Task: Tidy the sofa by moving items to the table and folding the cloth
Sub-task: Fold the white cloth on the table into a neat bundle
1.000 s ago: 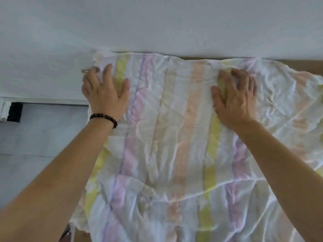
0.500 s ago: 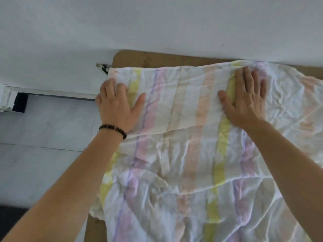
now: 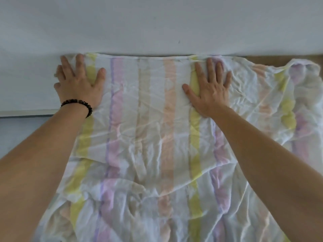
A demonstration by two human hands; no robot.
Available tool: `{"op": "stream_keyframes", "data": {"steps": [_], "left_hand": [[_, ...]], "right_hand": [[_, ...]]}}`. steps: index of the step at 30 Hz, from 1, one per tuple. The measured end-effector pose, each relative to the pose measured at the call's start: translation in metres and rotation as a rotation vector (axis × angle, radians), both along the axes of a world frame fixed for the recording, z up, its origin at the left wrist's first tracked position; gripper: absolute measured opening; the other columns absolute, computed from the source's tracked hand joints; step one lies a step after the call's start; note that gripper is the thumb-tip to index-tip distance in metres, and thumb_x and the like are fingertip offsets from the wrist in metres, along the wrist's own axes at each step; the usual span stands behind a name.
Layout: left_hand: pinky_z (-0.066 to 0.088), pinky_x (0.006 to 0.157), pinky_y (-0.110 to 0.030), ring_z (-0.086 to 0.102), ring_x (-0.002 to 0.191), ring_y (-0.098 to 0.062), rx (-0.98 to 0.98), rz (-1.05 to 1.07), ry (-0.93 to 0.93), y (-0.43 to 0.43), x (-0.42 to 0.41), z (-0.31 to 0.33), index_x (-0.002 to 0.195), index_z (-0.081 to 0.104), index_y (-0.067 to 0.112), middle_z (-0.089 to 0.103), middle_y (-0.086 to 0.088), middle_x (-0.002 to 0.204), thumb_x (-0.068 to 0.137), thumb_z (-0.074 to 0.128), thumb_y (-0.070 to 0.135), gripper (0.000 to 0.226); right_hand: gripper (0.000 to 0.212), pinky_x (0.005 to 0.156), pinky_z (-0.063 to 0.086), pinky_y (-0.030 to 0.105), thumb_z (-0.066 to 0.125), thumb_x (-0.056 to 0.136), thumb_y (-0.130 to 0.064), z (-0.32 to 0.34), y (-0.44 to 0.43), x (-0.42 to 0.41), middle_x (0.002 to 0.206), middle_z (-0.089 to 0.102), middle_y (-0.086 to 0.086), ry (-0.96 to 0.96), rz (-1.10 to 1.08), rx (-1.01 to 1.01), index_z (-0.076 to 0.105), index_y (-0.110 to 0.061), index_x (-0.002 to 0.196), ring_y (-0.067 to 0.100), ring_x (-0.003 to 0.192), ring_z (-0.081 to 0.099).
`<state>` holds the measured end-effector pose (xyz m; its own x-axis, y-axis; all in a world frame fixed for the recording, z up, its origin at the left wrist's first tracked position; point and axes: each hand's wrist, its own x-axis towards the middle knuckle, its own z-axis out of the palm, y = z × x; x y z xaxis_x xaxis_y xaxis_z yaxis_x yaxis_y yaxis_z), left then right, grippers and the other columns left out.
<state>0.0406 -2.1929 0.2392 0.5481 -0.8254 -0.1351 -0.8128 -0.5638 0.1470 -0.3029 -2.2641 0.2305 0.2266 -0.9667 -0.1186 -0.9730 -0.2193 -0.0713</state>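
Observation:
A white cloth with yellow, pink, purple and orange stripes lies spread and creased over a wooden table, whose top shows only at the far right. The cloth's far edge runs along the wall. My left hand, with a dark bead bracelet at the wrist, presses flat on the cloth's far left corner, fingers spread. Palm down and fingers apart, my right hand rests on the far edge near a yellow stripe. Neither hand grips anything. The cloth's right part is bunched up.
A white wall rises right behind the table. At the left a white skirting meets a grey tiled floor. No sofa or other items are in view.
Both hands slid away from me, pushing the cloth's far edge up to the wall and flattening out. The bare wood behind the cloth is now covered.

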Motion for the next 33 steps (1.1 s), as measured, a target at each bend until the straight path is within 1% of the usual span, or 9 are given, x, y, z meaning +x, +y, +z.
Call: {"op": "stream_keyframes", "data": {"steps": [4,6,8,13,19,22,25,30,33], "left_hand": [[0.012,0.109,-0.071,-0.001,0.147,-0.043,-0.046,-0.035,-0.092,0.003,-0.019,0.006,0.153,0.012,0.025,-0.005,-0.022,0.16,0.092,0.012,0.067,0.074],[0.011,0.107,-0.074,0.001,0.146,-0.047,-0.145,-0.103,-0.07,0.005,-0.052,0.014,0.153,0.012,0.021,-0.002,-0.026,0.159,0.096,0.014,0.062,0.07],[0.006,0.108,-0.073,0.0,0.147,-0.044,-0.216,-0.201,-0.035,0.01,-0.102,0.022,0.153,0.016,0.018,-0.002,-0.025,0.16,0.099,0.02,0.057,0.067],[0.001,0.115,-0.062,-0.006,0.149,-0.033,-0.162,-0.438,0.127,0.019,-0.265,0.034,0.155,0.016,0.021,-0.006,-0.015,0.162,0.099,0.02,0.056,0.067],[0.001,0.119,-0.055,-0.007,0.15,-0.025,-0.039,-0.719,0.198,-0.002,-0.439,0.029,0.156,0.005,0.027,-0.005,-0.006,0.164,0.098,0.006,0.051,0.063],[-0.006,0.115,-0.061,-0.009,0.15,-0.029,0.088,-0.637,0.07,-0.017,-0.48,0.007,0.155,0.003,0.031,-0.006,-0.008,0.163,0.096,0.008,0.062,0.068],[-0.001,0.114,-0.064,0.001,0.15,-0.032,0.073,-0.542,-0.061,-0.022,-0.488,-0.005,0.155,0.011,0.031,0.004,-0.01,0.163,0.091,0.012,0.071,0.075],[0.003,0.115,-0.062,0.004,0.15,-0.031,0.036,-0.522,-0.105,-0.024,-0.49,-0.007,0.155,0.015,0.031,0.006,-0.008,0.163,0.09,0.015,0.072,0.076],[0.004,0.115,-0.062,0.006,0.149,-0.035,0.059,-0.474,-0.122,-0.022,-0.49,-0.005,0.155,0.014,0.03,0.007,-0.011,0.163,0.089,0.014,0.073,0.078]], "right_hand": [[0.081,0.12,-0.009,0.053,0.031,0.09,-0.075,0.016,-0.008,-0.005,0.166,-0.006,0.0,-0.074,-0.026,0.179,0.01,-0.034,0.157,0.024,0.152,-0.012],[0.065,0.123,0.002,0.042,0.04,0.098,-0.06,0.039,-0.013,-0.018,0.165,0.014,-0.001,-0.382,-0.127,0.286,0.029,-0.029,0.154,0.018,0.153,0.007],[0.047,0.119,0.022,0.034,0.042,0.103,-0.043,0.057,-0.009,-0.047,0.156,0.039,-0.001,-0.647,-0.205,0.156,0.046,-0.022,0.145,0.016,0.144,0.032],[0.037,0.115,0.028,0.042,0.043,0.1,-0.036,0.062,-0.002,-0.165,0.144,0.049,0.007,-0.412,-0.329,-0.25,0.06,-0.021,0.129,0.025,0.139,0.038],[0.038,0.103,0.033,0.027,0.044,0.096,-0.016,0.066,-0.02,-0.305,0.137,0.049,0.01,-0.45,-0.699,-0.059,0.054,-0.019,0.134,0.025,0.127,0.045],[0.057,0.101,0.038,0.038,0.057,0.092,-0.045,0.057,-0.011,-0.338,0.138,0.045,0.008,-0.285,-0.542,0.169,0.042,-0.018,0.141,0.029,0.129,0.041],[0.068,0.091,0.043,0.04,0.052,0.091,-0.061,0.045,0.006,-0.359,0.136,0.045,0.005,-0.169,-0.354,0.108,0.038,-0.021,0.144,0.028,0.125,0.042],[0.047,0.067,0.041,0.035,0.042,0.094,-0.066,0.041,0.011,-0.386,0.09,0.062,-0.003,-0.225,-0.302,0.21,0.052,-0.021,0.102,0.029,0.088,0.062],[0.035,0.068,0.039,0.035,0.049,0.098,-0.05,0.062,-0.028,-0.406,0.089,0.062,0.0,-0.372,-0.299,0.048,0.051,-0.016,0.102,0.028,0.082,0.057]]}}
